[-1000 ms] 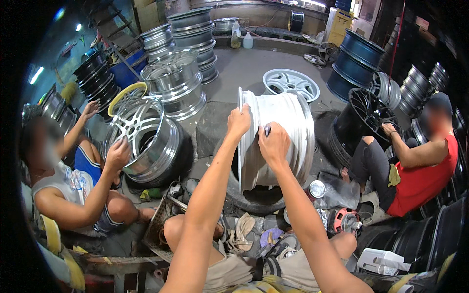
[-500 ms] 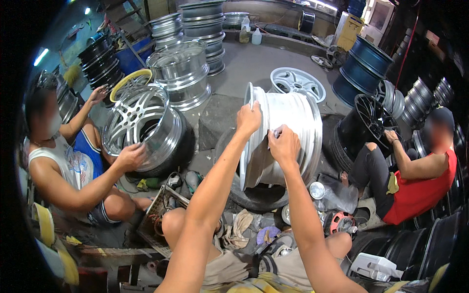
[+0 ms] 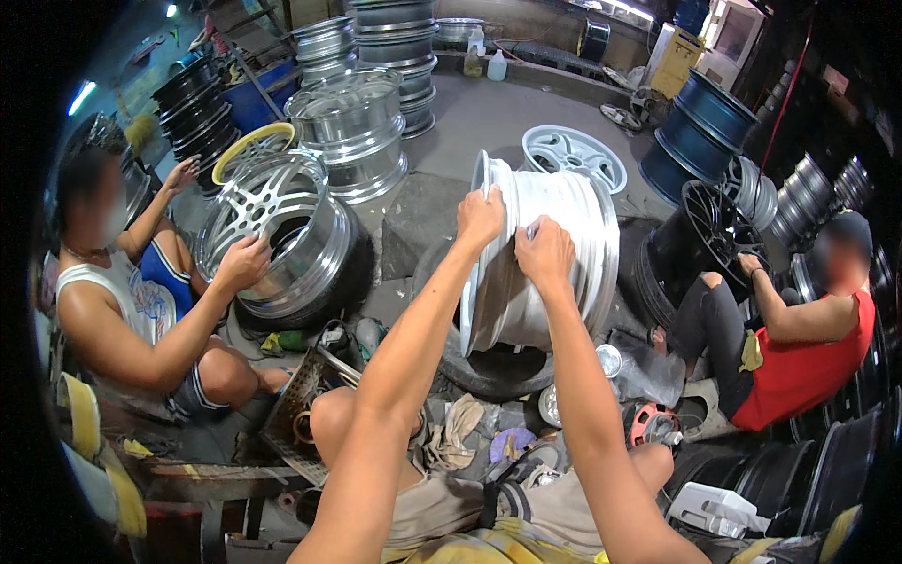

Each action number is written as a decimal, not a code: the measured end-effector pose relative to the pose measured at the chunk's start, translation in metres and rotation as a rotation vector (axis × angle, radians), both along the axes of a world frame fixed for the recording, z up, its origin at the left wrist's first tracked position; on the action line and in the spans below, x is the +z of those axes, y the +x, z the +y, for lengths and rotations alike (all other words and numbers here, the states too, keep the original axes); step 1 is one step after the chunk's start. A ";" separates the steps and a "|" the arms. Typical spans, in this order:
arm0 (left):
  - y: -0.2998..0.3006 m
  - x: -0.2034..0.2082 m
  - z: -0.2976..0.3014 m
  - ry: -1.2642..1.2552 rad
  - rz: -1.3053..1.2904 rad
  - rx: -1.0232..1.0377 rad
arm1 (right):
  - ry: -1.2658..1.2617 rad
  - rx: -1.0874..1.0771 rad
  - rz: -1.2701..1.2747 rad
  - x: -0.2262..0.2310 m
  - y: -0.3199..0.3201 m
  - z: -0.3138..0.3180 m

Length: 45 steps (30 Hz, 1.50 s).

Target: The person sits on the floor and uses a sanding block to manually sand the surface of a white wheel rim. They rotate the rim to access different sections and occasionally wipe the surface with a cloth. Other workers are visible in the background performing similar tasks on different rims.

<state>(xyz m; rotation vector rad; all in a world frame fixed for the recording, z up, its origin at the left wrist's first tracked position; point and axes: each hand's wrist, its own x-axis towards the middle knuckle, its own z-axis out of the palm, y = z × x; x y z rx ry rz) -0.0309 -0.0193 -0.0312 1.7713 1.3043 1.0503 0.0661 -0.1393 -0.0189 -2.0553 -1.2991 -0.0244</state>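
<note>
A silver-white wheel rim stands on edge in front of me, resting on a black tire. My left hand is closed around the near-left lip of the rim. Against the rim's barrel, just right of that lip, my right hand presses with its fingers pinched together. Whatever is pinched there is too small or too hidden to name.
On the left a person in a white tank top handles a spoked silver rim; on the right another in red works at a black rim. Stacked rims stand behind. A crate, rags and a plastic bag lie near my knees.
My right hand has slid a little upward along the rim's barrel, while my left hand keeps its hold on the lip. The left person's near hand has moved up over the spoked rim.
</note>
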 end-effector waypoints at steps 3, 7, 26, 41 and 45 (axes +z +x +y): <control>0.002 -0.012 0.000 0.050 -0.008 0.083 | -0.024 0.030 0.041 -0.005 -0.009 -0.021; 0.013 -0.006 -0.004 0.021 0.003 -0.005 | 0.012 -0.025 0.027 0.003 0.013 -0.001; -0.005 -0.004 -0.007 0.019 -0.005 0.026 | 0.161 0.028 -0.033 -0.040 0.014 -0.033; -0.001 0.007 -0.009 0.014 -0.033 -0.013 | 0.226 0.073 -0.053 -0.051 0.016 -0.095; 0.000 0.007 -0.011 0.051 -0.004 0.028 | 0.364 0.157 0.222 -0.023 0.029 -0.088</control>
